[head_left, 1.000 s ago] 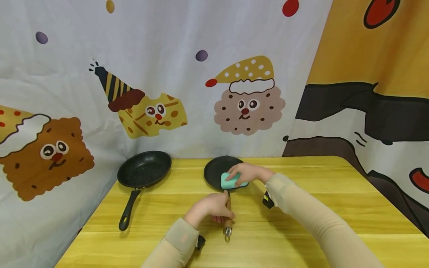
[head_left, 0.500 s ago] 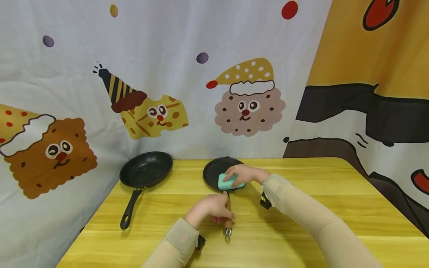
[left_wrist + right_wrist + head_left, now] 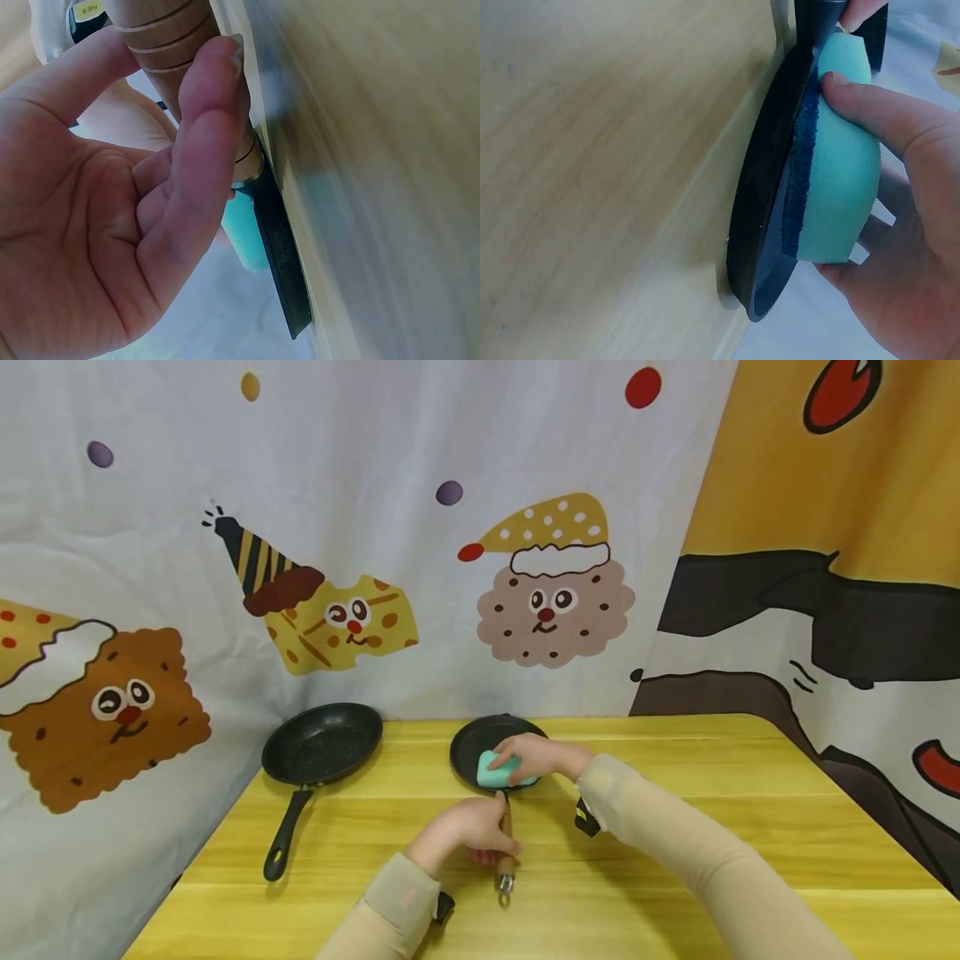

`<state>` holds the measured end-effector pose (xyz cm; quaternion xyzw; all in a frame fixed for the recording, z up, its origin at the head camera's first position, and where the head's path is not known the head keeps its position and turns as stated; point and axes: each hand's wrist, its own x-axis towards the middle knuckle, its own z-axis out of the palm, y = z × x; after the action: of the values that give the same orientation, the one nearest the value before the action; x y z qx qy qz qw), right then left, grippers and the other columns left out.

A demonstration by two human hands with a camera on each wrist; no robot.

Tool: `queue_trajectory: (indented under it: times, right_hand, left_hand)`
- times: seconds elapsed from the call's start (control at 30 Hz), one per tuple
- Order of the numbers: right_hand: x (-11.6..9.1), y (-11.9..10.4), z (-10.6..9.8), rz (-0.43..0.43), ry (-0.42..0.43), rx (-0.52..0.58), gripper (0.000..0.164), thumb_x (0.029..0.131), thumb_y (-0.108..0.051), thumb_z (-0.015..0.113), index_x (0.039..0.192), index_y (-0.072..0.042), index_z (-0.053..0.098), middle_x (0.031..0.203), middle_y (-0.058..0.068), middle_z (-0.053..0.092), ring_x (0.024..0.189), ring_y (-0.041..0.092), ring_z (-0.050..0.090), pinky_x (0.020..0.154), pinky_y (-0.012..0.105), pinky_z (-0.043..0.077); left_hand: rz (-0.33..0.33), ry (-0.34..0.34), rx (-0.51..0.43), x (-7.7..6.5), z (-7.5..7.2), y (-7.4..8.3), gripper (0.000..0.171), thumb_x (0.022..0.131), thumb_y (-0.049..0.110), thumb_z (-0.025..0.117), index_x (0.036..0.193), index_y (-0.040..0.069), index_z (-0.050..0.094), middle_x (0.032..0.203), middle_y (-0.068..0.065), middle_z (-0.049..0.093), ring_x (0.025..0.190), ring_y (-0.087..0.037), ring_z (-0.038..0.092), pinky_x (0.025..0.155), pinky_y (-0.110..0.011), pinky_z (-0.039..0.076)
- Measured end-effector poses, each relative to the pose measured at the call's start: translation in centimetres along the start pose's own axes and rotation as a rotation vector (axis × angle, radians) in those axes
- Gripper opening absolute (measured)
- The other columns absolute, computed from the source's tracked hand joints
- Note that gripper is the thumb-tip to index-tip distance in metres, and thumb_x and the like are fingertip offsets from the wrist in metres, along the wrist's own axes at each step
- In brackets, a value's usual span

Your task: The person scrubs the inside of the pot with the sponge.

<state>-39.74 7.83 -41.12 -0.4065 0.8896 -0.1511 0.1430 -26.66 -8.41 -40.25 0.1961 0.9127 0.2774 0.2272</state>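
Note:
A small black frying pan [image 3: 468,745] with a wooden handle [image 3: 166,37] lies near the back of the table. My left hand [image 3: 472,828] grips that handle, thumb on one side and curled fingers on the other, as the left wrist view shows. A metal hanging ring [image 3: 505,889] sticks out from the handle's near end. My right hand [image 3: 536,755] holds a turquoise sponge [image 3: 844,157] between thumb and fingers. The sponge's dark scouring side faces down into the pan, at the near right part of it.
To the left stands a larger black speckled frying pan [image 3: 322,743], its black handle [image 3: 287,835] pointing toward me. The yellow wooden table [image 3: 675,827] ends at a printed curtain [image 3: 420,527] behind the pans.
My right hand has slid the sponge a little leftward across the small frying pan. The left hand keeps its grip on the handle, and the larger pan stays in place.

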Motion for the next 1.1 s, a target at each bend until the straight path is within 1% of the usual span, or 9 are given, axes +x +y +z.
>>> queue_trajectory:
  times: [0.13,0.23,0.47,0.73,0.9,1.0,1.1]
  right_hand:
    - [0.3,-0.3,0.5,-0.008,0.017,-0.040,0.041,0.087,-0.017,0.074,0.127,-0.023,0.067,0.144,0.008,0.048,0.133,0.028,0.042,0.099,0.040,0.045]
    - [0.5,-0.6,0.6,-0.029,0.028,-0.062,0.041,0.088,-0.017,0.073,0.128,-0.021,0.066,0.144,0.009,0.048,0.133,0.028,0.043,0.099,0.039,0.045]
    - [1.3,-1.0,0.8,-0.042,0.044,-0.033,0.041,0.089,-0.014,0.072,0.129,-0.019,0.065,0.145,0.012,0.046,0.133,0.030,0.043,0.096,0.038,0.047]
    - [2.3,-1.4,1.2,-0.028,0.079,-0.057,0.041,0.088,-0.017,0.073,0.129,-0.020,0.065,0.144,0.012,0.047,0.131,0.028,0.045,0.097,0.037,0.047]
    - [2.7,-1.9,1.1,0.004,0.093,-0.080,0.042,0.088,-0.020,0.074,0.129,-0.021,0.065,0.144,0.012,0.047,0.131,0.029,0.045,0.100,0.042,0.044]
    - [3.0,-2.2,1.1,0.030,0.096,-0.102,0.042,0.088,-0.022,0.074,0.129,-0.022,0.065,0.145,0.011,0.046,0.131,0.031,0.045,0.101,0.048,0.042]
    - [3.3,-2.2,1.1,0.047,0.097,-0.115,0.042,0.088,-0.024,0.074,0.130,-0.024,0.065,0.145,0.010,0.046,0.130,0.031,0.045,0.101,0.049,0.041]
  left_hand:
    - [0.014,-0.002,0.006,-0.1,0.2,-0.2,0.095,0.087,0.028,0.074,0.147,-0.017,0.015,0.057,-0.004,0.064,0.050,-0.022,0.064,0.050,-0.031,0.053]
    - [0.021,0.002,0.007,-0.1,0.1,-0.2,0.095,0.087,0.028,0.074,0.146,-0.018,0.015,0.056,-0.003,0.064,0.049,-0.021,0.064,0.049,-0.031,0.053]
    - [0.012,0.004,0.013,-0.1,0.0,-0.3,0.095,0.088,0.029,0.074,0.147,-0.017,0.014,0.057,-0.004,0.064,0.050,-0.021,0.064,0.050,-0.032,0.053]
    - [0.021,0.011,0.043,-0.2,-0.1,-0.1,0.094,0.088,0.028,0.074,0.146,-0.019,0.015,0.056,-0.003,0.064,0.049,-0.021,0.064,0.051,-0.032,0.053]
    - [0.030,0.016,0.058,-0.1,0.0,0.1,0.090,0.087,0.026,0.074,0.143,-0.021,0.021,0.053,-0.002,0.063,0.047,-0.020,0.063,0.049,-0.030,0.053]
    - [0.034,0.014,0.059,-0.1,0.1,0.2,0.078,0.087,0.026,0.074,0.137,-0.019,0.034,0.053,-0.001,0.063,0.046,-0.019,0.063,0.048,-0.029,0.052]
    - [0.033,0.009,0.053,-0.1,0.1,0.2,0.075,0.088,0.026,0.074,0.136,-0.017,0.036,0.053,-0.001,0.063,0.046,-0.018,0.062,0.048,-0.030,0.053]
